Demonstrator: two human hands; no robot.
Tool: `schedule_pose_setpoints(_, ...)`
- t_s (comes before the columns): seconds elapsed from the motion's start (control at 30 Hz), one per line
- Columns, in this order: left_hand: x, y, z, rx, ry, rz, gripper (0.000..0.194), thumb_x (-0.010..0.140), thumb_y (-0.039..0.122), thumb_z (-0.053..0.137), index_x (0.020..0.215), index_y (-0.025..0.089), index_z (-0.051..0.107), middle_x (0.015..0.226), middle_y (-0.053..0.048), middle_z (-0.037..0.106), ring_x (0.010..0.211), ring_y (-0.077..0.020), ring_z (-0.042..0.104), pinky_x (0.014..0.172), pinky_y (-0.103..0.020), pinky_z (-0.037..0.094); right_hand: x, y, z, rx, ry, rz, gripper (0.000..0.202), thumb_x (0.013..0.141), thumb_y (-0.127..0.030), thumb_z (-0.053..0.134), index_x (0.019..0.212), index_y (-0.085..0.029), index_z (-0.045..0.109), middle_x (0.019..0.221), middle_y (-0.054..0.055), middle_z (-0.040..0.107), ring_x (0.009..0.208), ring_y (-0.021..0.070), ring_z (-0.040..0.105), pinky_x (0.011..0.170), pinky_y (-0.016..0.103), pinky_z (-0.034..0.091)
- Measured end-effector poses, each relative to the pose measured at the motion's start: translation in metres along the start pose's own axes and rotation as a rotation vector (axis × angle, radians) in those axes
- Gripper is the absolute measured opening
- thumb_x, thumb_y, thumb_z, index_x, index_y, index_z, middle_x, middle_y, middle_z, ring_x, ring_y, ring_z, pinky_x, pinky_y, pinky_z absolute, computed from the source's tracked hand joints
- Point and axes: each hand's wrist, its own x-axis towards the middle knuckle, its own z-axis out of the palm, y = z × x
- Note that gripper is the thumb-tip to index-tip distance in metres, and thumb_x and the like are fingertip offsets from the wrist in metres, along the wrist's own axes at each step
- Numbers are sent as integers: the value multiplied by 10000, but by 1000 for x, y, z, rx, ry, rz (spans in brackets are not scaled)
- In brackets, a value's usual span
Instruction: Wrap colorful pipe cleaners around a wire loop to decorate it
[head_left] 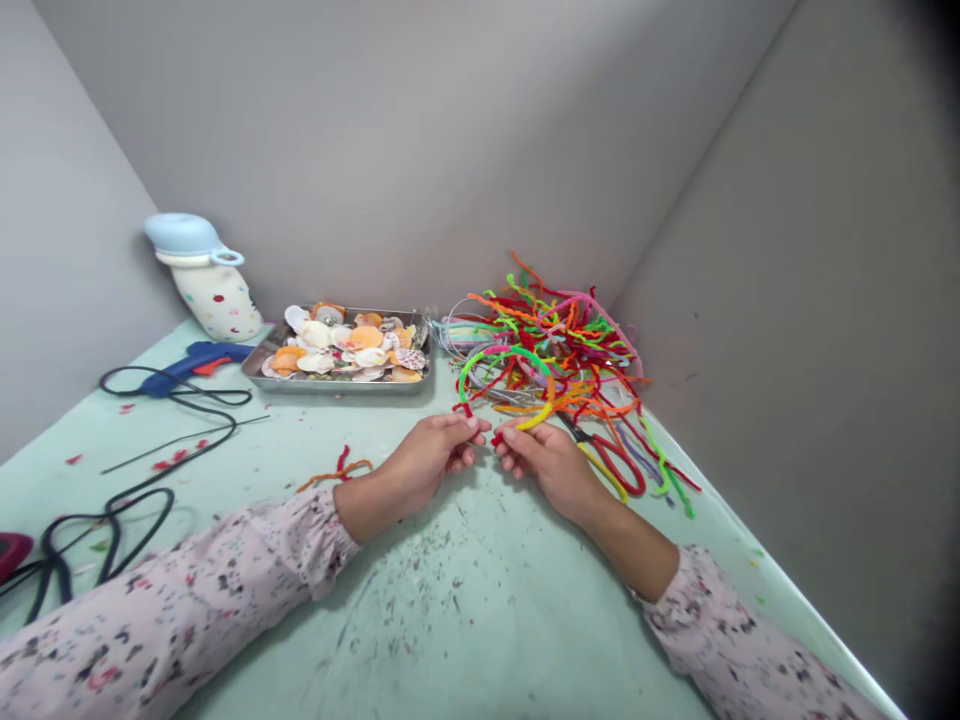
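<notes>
Between my hands is a ring bent from multicoloured pipe cleaner (540,362), with green, pink, orange, yellow and red stretches. My left hand (435,450) pinches its red end on the left. The other end, yellow running to red, is pinched by my right hand (547,460). A small gap separates the two ends at the near side of the ring. Just beyond my right hand lies a pair of scissors (619,465) with red and yellow handles, its blades partly covered. Behind the ring rises a tangled heap of pipe cleaners (570,335) in many colours.
A metal tray (337,385) of seashells stands at the back. Left of it are a white bottle (221,295) with a blue lid and a blue glue gun (184,368). A dark cable (142,490) loops across the left side. Orange and red pipe-cleaner scraps (337,470) lie by my left wrist.
</notes>
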Motion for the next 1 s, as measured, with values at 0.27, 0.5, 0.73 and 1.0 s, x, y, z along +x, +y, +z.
schedule_pose_setpoints(0.27, 2, -4, -2, -6, -21, -19, 167, 764, 234, 635, 829, 82, 655, 718, -19, 571, 491, -24, 443, 435, -160, 311, 0, 1, -1, -58, 88, -48, 292, 795, -445, 608, 760, -155, 600, 658, -1, 605, 555, 90, 535, 522, 225, 422)
schedule_pose_setpoints(0.5, 3, -6, -4, 42, -25, 3, 196, 762, 283, 649, 851, 108, 642, 706, 5, 542, 497, -19, 435, 453, -155, 306, -1, 1, 0, 68, 59, -21, 313, 793, -462, 604, 882, -163, 616, 725, 17, 619, 612, 113, 565, 512, 227, 424)
schedule_pose_setpoints(0.73, 5, -10, -5, 174, 13, 80, 236, 767, 336, 633, 887, 132, 630, 673, 10, 544, 475, -33, 411, 448, -174, 288, 1, 2, 2, 3, 99, 35, 303, 767, -448, 633, 829, -153, 607, 693, 11, 602, 570, 105, 534, 486, 224, 417)
schedule_pose_setpoints(1.0, 5, -5, -7, 183, 102, 167, 264, 773, 396, 608, 804, 135, 613, 572, 32, 484, 455, -46, 399, 420, -177, 251, 3, 8, 0, 23, 136, 32, 251, 786, -406, 618, 813, -158, 594, 656, -3, 584, 551, 101, 521, 490, 222, 407)
